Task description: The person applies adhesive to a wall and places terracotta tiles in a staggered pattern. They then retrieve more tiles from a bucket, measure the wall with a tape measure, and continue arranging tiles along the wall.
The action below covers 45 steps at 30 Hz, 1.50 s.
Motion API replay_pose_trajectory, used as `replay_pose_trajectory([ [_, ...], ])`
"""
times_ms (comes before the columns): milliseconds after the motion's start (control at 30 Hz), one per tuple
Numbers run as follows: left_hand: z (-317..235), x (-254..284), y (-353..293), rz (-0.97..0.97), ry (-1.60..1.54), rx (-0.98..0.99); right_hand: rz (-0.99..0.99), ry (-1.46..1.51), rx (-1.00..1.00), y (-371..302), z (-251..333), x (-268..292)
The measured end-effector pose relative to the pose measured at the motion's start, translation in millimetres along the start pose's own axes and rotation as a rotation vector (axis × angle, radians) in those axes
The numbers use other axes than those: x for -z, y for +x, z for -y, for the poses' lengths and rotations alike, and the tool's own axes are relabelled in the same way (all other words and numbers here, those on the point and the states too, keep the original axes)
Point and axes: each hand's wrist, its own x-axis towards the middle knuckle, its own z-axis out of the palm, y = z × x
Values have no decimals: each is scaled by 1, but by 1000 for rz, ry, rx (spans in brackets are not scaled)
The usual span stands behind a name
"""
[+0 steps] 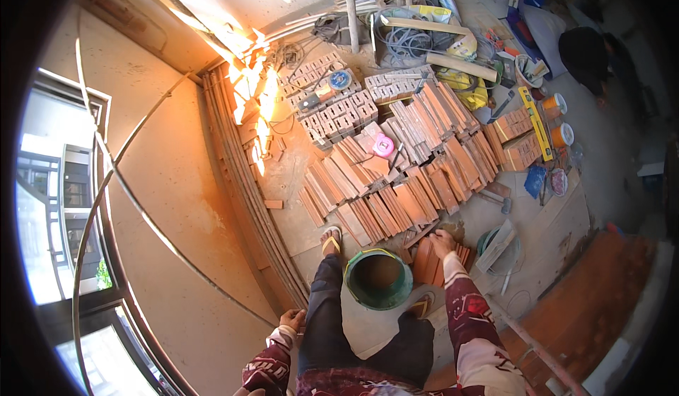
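My right hand (443, 244) reaches down to a small group of terracotta tiles (428, 263) standing on edge, its fingers closed at the upper edge of one tile. Just left of them stands a green bucket (379, 297) with murky brown liquid inside, between my feet. Beside my left thigh my left hand (292, 319) hangs with its fingers curled in, and nothing shows in it. Ahead of the bucket lie long rows of terracotta tiles (396, 208) packed on edge. A pink round object (383, 145) rests on those rows.
Perforated bricks (339, 120) carry an angle grinder (325, 97) farther off. At right are a yellow spirit level (535, 123), a hammer (495, 199) and a basin (498, 247) with a board across it. Long poles (240, 162) lie along the left wall. Another person stands far right.
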Motion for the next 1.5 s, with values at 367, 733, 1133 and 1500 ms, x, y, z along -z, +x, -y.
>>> replay_pose_trajectory([
  [367,14,111,40,-160,-215,172,-267,-308,83,220,225,-195],
  [733,22,130,53,-207,-175,326,-460,-557,-328,316,244,-210],
  [1133,-205,40,89,285,332,-447,-172,87,278,4,289,-140],
  [1500,-257,-134,-111,914,491,-401,-557,28,379,-324,253,-54],
])
